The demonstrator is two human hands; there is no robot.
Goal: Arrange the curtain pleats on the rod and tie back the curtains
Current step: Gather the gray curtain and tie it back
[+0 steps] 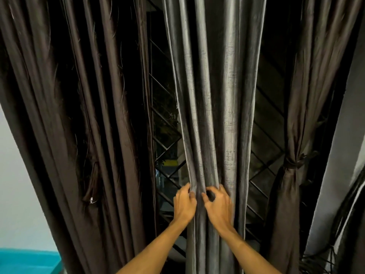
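Observation:
A grey shiny curtain (213, 95) hangs in long pleats down the middle of the view. My left hand (184, 202) grips its left folds at about waist height, fingers curled into the cloth. Beside it, my right hand (217, 204) pinches the neighbouring pleats between thumb and fingers. The two hands are a few centimetres apart and gather the folds together. A dark brown curtain (79, 115) hangs loose on the left. Another brown curtain (292, 175) on the right is bound by a brown tie-back (294, 163). The rod is out of view.
A dark window with a diagonal metal grille (164, 139) shows between the curtains. A pale wall (17, 175) and a teal surface (27, 260) lie at the lower left. A grey wall edge (335, 175) stands at the right.

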